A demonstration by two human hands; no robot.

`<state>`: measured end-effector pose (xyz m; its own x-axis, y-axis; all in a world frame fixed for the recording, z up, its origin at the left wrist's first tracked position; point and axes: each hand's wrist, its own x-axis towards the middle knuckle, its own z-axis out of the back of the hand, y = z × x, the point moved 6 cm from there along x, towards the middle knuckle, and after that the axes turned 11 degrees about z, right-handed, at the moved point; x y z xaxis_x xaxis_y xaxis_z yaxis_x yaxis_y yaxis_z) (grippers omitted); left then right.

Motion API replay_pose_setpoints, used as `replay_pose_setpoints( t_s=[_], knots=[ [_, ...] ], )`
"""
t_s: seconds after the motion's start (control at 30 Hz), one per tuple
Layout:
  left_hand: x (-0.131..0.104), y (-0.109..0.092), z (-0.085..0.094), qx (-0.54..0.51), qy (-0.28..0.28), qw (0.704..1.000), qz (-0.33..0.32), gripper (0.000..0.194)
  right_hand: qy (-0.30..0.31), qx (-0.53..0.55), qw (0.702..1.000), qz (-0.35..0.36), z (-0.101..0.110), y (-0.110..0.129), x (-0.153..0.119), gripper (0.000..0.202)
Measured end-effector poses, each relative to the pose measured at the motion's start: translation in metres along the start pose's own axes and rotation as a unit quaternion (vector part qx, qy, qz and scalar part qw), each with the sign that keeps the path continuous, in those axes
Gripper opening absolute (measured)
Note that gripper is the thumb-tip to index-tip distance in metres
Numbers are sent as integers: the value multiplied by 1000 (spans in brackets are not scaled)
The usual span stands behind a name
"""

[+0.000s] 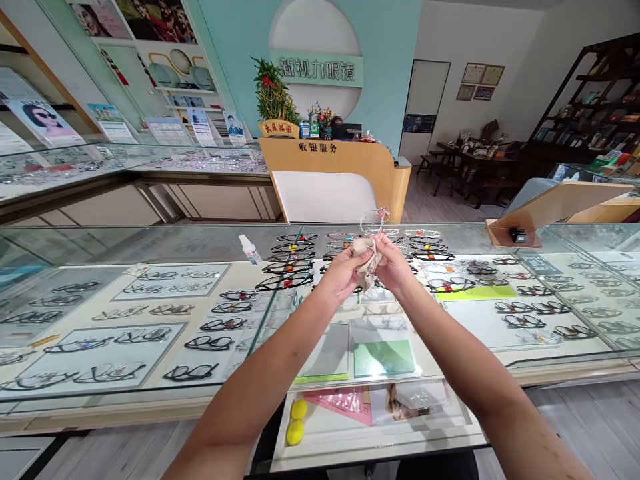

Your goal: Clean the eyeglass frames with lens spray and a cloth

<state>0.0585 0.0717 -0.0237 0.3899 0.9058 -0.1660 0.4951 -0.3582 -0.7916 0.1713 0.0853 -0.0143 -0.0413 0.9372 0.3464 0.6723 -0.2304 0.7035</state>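
Clear-framed glasses (pixel 374 222) are up in the air over the far edge of the bench (pixel 220 248), near mid-length, lenses out past the fingertips, so the hands block little of them from the wearer's view. Left hand (pixel 341 272): nearly closed, thumb and fingers pinching a crumpled beige cloth (pixel 364 256); bunching it probably gives a soft pad small enough to work with fingertips. Right hand (pixel 395 267): fingers curled in a tight pinch at the lower part of the glasses, cloth right against it; looks like the steadying grip, exact contact hidden. Hands nearly touching, which should limit leverage on thin wire. White bottle (pixel 251 250) stands off to the left toward the far edge, cap up, leaning in this view; likely parked there to be within left-side reach but out of the forearms' way. Dark frames (pixel 285 282) sit in rows on the glass left of the hands, spread open and facing one way, probably for easy comparison. Drawer (pixel 350 456) is out below the near edge, yellow round items (pixel 295 432) in its left corner.
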Motion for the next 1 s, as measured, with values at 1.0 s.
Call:
replay_pose_setpoints(
  t_s=[1.0],
  knots=[
    [-19, -8, -17, 182, -69, 966, -169, 62, -54, 58, 996, -36, -2, -8, 0, 31]
  ],
)
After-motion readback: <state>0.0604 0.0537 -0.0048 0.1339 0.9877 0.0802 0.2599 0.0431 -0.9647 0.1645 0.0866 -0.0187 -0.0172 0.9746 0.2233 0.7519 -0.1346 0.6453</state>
